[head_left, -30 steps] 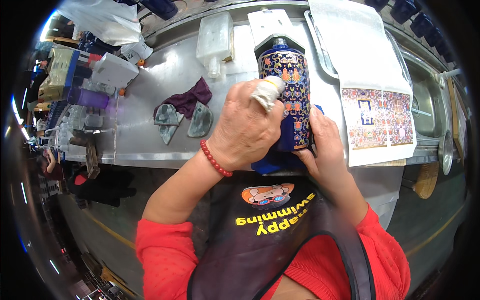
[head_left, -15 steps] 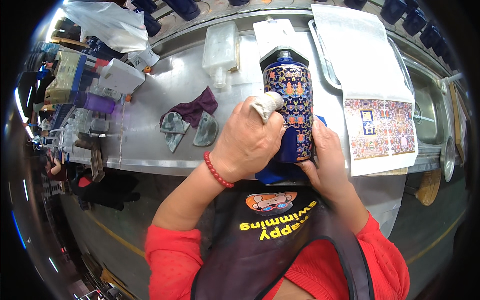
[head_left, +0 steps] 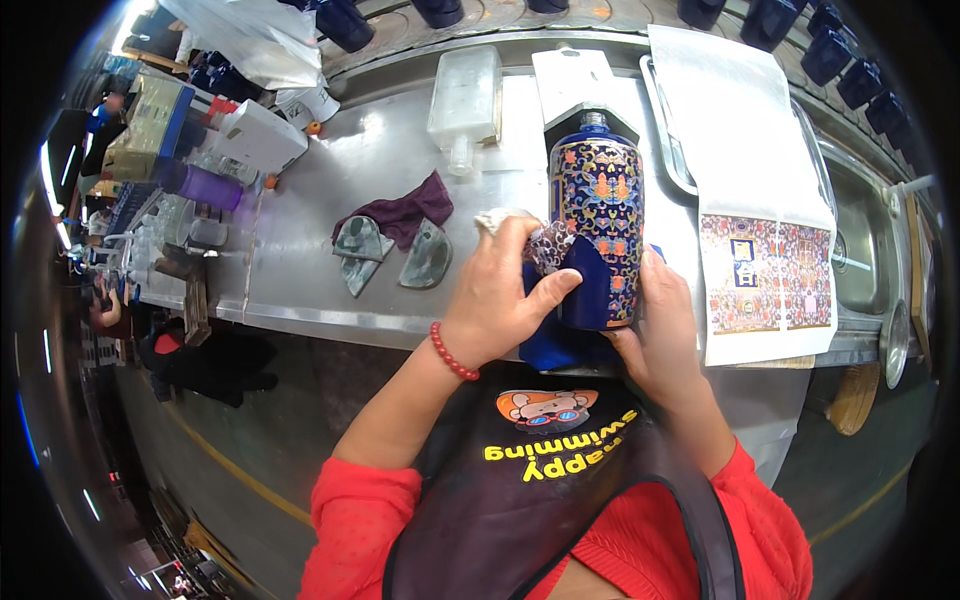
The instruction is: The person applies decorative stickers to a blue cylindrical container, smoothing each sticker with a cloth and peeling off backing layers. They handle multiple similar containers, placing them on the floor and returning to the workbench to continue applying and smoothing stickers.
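Note:
A dark blue glass bottle with a colourful floral decal leans back over the counter's front edge, its neck pointing away from me. My right hand grips its lower right side, the fingers partly hidden behind it. At the lower left, a loose flap of decal stands off the bottle, with bare blue glass beside it. My left hand is closed on this flap, thumb near its lower edge. A whitish cloth shows beyond the left fingers. Under the bottle's base lies something blue.
On the metal counter are a purple cloth, several green-grey half-round scrapers and a clear rectangular bottle. Printed decal sheets lie to the right, beside a sink. Blue bottles line the back.
My left hand has moved from pressing the cloth against the bottle's middle down to the lower left, where a decal flap now stands away. The right hand keeps its grip.

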`<state>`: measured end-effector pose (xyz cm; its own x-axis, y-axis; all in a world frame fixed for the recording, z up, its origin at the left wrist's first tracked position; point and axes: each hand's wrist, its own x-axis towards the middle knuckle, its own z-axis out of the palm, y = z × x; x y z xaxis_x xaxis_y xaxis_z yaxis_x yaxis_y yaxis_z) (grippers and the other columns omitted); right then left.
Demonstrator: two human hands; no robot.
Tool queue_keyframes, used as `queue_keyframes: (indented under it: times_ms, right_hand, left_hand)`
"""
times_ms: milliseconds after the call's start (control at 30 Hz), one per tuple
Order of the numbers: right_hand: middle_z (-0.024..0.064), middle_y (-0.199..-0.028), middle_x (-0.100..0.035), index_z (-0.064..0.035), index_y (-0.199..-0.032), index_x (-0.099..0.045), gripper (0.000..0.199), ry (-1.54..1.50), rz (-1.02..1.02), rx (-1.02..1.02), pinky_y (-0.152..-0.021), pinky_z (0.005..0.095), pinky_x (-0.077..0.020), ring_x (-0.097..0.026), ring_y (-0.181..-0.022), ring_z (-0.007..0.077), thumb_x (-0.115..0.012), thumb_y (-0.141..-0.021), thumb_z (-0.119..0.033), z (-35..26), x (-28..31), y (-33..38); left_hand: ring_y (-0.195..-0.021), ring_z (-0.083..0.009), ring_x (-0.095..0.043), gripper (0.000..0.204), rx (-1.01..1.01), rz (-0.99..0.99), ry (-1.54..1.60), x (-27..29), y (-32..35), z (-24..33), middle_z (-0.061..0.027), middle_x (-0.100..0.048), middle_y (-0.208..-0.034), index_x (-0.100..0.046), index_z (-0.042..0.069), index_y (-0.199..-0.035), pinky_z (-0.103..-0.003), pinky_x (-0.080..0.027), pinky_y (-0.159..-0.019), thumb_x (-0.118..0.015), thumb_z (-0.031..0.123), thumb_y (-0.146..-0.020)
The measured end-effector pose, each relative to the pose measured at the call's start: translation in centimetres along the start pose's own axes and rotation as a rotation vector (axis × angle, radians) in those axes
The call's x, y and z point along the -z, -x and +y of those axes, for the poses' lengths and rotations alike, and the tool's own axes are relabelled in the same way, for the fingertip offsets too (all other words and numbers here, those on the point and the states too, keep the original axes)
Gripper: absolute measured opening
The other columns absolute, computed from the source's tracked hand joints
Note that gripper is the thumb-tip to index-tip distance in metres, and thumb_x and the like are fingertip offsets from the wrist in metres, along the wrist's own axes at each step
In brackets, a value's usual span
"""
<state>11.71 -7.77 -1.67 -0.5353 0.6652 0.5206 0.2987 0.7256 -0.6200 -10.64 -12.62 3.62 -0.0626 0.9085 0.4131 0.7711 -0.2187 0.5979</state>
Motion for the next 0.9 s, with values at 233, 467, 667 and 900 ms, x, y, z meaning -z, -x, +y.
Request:
queue_keyframes:
  times_ms: [233, 467, 667, 900]
  right_hand:
    - [0.0242, -0.137, -0.056, 0.0057, -0.149, -0.04, 0.085, 0.048, 0.058, 0.022, -0.107, 0.0488, -0.0402, -0.054, -0.121, 0.0413, -0.083, -0.082, -0.023, -0.5, -0.5, -0.5]
    - [0.0282, -0.128, -0.06, 0.0116, -0.146, -0.042, 0.079, -0.146, 0.009, -0.122, -0.098, 0.0453, -0.0478, -0.06, -0.112, 0.0425, -0.079, -0.087, -0.025, 0.1, 0.6, -0.4]
    - [0.0272, -0.128, -0.06, 0.0105, -0.144, -0.045, 0.071, -0.086, -0.133, -0.118, -0.101, 0.0459, -0.0456, -0.057, -0.117, 0.0427, -0.075, -0.092, -0.027, 0.6, 1.5, -0.1]
    - [0.028, -0.14, -0.053, 0.0063, -0.147, -0.043, 0.077, 0.037, -0.178, -0.06, -0.108, 0.0476, -0.041, -0.05, -0.128, 0.0446, -0.079, -0.085, -0.023, 1.1, 1.1, 0.1]
  left_hand:
    - [-0.072, -0.0217, -0.056, 0.019, 0.134, -0.049, 0.145, 0.3, 0.4, -1.5, -0.009, -0.06, -0.081, -0.062, 0.001, -0.096, -0.033, -0.046, -0.068, -0.065, 0.02, -0.099]
    - [-0.066, -0.01, -0.054, 0.019, 0.47, 0.007, 0.781, -0.1, 0.1, -0.3, -0.0017, -0.056, -0.073, -0.057, 0.0, -0.09, -0.028, -0.044, -0.058, -0.066, 0.015, -0.098]
    - [-0.066, -0.0083, -0.055, 0.017, 0.344, 0.014, 0.804, 0.7, -2.8, 1.4, -0.0015, -0.06, -0.074, -0.06, 0.0, -0.087, -0.027, -0.045, -0.059, -0.067, 0.012, -0.097]
    - [-0.07, -0.0271, -0.059, 0.019, -0.062, -0.031, 0.223, 1.1, -6.4, 1.9, -0.0134, -0.064, -0.078, -0.063, -0.001, -0.085, -0.039, -0.048, -0.068, -0.066, 0.016, -0.093]
